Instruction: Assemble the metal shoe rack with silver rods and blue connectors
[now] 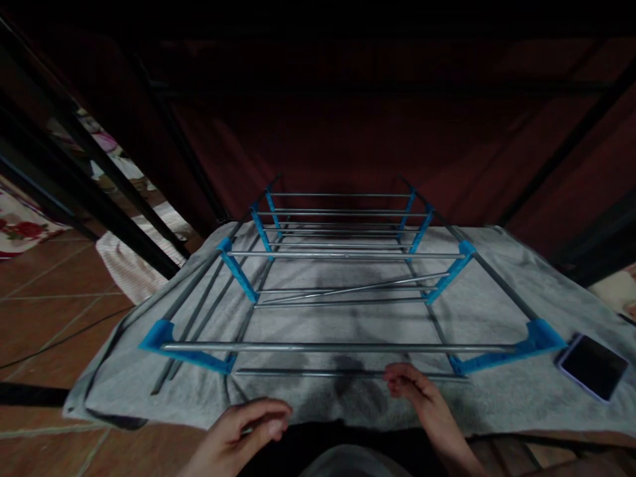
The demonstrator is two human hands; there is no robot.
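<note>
A metal shoe rack (342,255) with grey tubes and blue plastic side brackets lies on a grey cloth (497,391) in front of me. My right hand (422,397) has its fingers curled on the nearest tube (308,373), which is loose at the rack's front, and appears to pinch it. My left hand (238,430) hovers low near the cloth's front edge with fingers bent and parted, holding nothing I can see. One thin rod (348,289) lies slanted across the middle tier.
A dark phone (593,366) lies on the cloth at the right. Black metal frame bars (89,172) run along the left, over a tiled floor (44,285). A dark red cloth wall (348,132) hangs behind the rack.
</note>
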